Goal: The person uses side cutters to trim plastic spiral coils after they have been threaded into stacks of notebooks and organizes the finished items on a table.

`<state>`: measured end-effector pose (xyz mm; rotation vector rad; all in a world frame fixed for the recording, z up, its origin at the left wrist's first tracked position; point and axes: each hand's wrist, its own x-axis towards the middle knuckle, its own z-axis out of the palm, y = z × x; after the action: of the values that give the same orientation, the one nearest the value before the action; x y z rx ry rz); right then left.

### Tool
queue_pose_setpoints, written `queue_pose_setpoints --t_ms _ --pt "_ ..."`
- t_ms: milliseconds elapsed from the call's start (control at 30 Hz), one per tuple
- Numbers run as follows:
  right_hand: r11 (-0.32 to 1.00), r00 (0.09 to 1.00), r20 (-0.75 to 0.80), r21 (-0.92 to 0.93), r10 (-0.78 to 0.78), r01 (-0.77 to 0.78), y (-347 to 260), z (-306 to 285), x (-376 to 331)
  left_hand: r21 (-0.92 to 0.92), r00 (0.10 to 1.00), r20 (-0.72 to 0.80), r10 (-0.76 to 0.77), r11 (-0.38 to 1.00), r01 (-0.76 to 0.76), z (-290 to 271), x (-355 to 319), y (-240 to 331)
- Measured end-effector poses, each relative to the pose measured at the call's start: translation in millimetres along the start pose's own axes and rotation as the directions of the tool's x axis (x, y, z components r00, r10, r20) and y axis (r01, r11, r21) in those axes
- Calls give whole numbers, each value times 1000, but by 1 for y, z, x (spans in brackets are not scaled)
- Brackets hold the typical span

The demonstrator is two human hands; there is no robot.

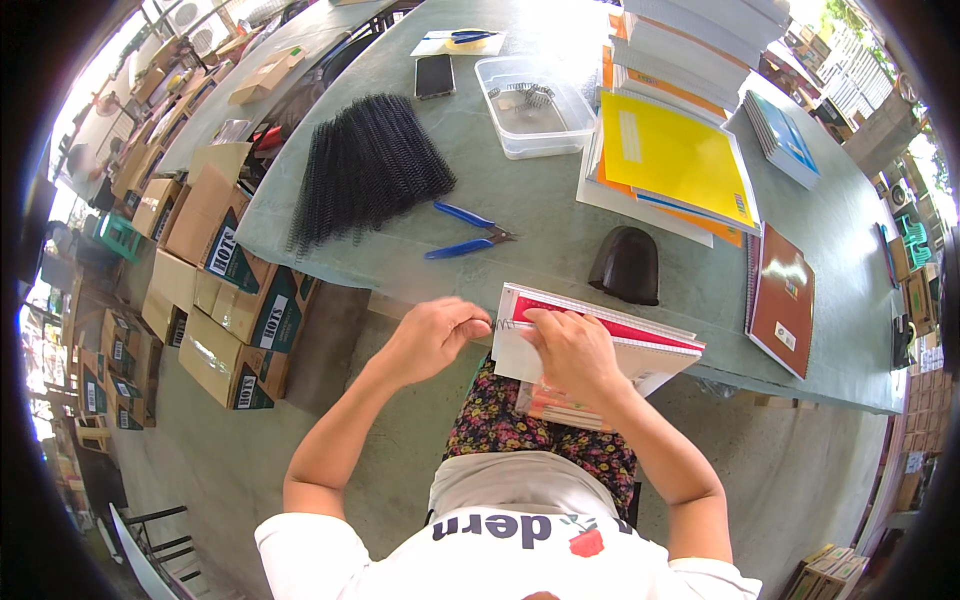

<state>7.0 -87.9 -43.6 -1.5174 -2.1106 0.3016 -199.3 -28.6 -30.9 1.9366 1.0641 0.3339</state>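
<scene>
At the table's near edge, over my lap, lies an unbound notebook (655,349) with white pages, a red strip and small holes along its edge. My left hand (446,327) is closed in a pinch at its left end, gripping a dark spiral binding coil (503,325). Only a short length of that coil shows between the hands. My right hand (578,350) grips the notebook from above, its bent fingers on the red strip and its thumb close to the coil. Blue-handled cutting pliers (470,232) lie beyond, handles apart, beside a heap of black spiral coils (370,170).
A dark rounded block (628,265) sits just past the notebook. Farther off are a clear plastic tub (540,135) with coil scraps, a phone (434,76) and a yellow notebook (675,155) by a tall paper stack (690,45). A brown spiral notebook (782,300) lies right; cartons (225,330) stand left.
</scene>
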Motion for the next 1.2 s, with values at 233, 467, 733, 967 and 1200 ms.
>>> queue_pose_setpoints --t_ms 233,467,733,967,1200 --pt "985 984 -164 168 71 -44 -4 8 5 19 992 -61 106 994 -105 -8 2 0" --pt "980 978 -192 191 88 -50 1 9 4 -148 1000 18 13 989 -10 -8 24 3" --pt "962 951 -303 241 -52 129 5 18 3 378 988 108 106 915 -140 56 164 92" --pt "987 964 -218 79 153 -139 29 -25 -28 333 769 -403 496 862 -382 -15 68 152" --pt "984 983 -72 66 169 -164 33 -43 -47 588 777 -389 495 783 -204 35 -20 28"
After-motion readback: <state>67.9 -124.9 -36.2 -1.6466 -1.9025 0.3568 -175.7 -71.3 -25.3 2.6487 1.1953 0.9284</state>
